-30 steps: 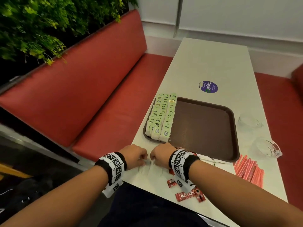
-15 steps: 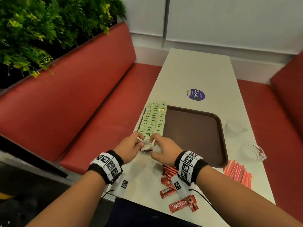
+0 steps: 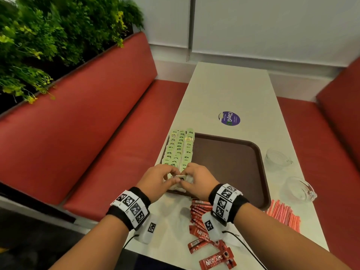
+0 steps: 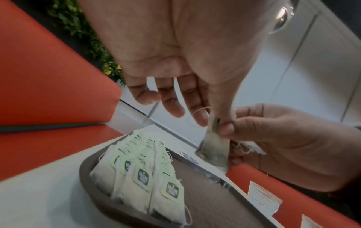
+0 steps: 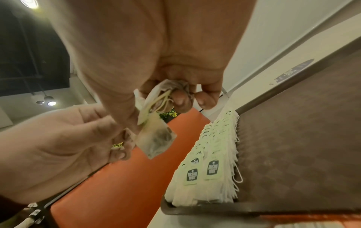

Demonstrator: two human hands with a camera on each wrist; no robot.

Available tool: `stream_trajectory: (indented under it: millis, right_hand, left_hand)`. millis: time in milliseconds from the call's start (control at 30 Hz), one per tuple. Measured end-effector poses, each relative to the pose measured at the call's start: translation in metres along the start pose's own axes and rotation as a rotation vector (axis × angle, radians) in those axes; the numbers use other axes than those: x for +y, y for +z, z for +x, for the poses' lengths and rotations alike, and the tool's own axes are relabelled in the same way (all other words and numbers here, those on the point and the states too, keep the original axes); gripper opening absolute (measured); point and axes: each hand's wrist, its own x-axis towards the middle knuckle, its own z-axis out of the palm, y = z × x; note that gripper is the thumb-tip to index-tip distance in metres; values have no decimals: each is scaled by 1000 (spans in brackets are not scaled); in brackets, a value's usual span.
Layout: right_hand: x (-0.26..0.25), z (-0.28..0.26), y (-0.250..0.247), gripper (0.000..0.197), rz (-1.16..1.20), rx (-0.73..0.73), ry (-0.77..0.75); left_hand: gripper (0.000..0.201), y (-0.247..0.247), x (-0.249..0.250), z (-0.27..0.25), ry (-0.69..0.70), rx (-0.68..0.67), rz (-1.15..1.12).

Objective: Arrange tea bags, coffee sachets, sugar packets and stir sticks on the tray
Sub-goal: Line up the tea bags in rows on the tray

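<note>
Both hands meet over the near left corner of the brown tray (image 3: 233, 164). My left hand (image 3: 171, 178) pinches one tea bag (image 4: 215, 148) by its top between thumb and forefinger, its other fingers spread. My right hand (image 3: 188, 180) grips a small bunch of tea bags (image 5: 168, 91) with tangled strings, and its thumb also touches the hanging bag (image 5: 156, 138). Three rows of green-tagged tea bags (image 3: 179, 151) lie overlapped along the tray's left side. Red coffee sachets (image 3: 200, 217) lie on the table under my right wrist. Thin pink-red sticks (image 3: 282, 213) lie by the tray's near right corner.
Two clear glass bowls (image 3: 276, 158) (image 3: 298, 189) stand right of the tray. White paper packets (image 4: 263, 199) show near the tray's front edge. A purple sticker (image 3: 229, 118) is beyond the tray. Red bench seats (image 3: 97, 133) flank the white table (image 3: 229, 88).
Both hands moved forward from the table's front edge to the tray's near left corner, carrying tea bags. The head view tilted up and shifted.
</note>
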Motion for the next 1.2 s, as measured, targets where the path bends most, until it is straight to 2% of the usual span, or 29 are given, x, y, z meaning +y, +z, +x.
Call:
stream_trajectory:
  millis: [167,267,333,400,433,533,733,833,900,1133,1200]
  right_hand:
    - [1,13,0,23,14,-28,37]
    - [-1,19,-6,20,76,-7,104]
    - [0,21,-10,39,121,-46,151]
    - [5,22,-11,58,144,-93,210]
    - [8,22,-10,60,148,-96,234]
    - [17,22,-6,50,142,-37,258]
    - [22,23,-6,12,129,-76,252]
    - [23,24,-5,11,126,-65,258]
    - [25,23,-5,5,124,-64,266]
    - [28,24,-6,15,165,-84,331]
    - [28,25,-6,16,210,-90,347]
  left_hand:
    - [8,-7,-3,13,-7,74,-37]
    - [9,-7,-19,20,-130,121,-113]
    - [11,-6,-34,25,-241,152,-102]
    - [12,-2,-48,29,-330,88,7]
    - [11,1,-53,30,-361,35,65]
    - [7,10,-62,31,-405,-58,125]
    - [14,16,-69,36,-402,12,133]
    - [26,18,-70,33,-402,16,150]
    - [30,22,-71,30,-390,-42,161]
    - [24,23,-75,29,-373,-108,169]
    - [20,19,-69,30,-326,-63,152]
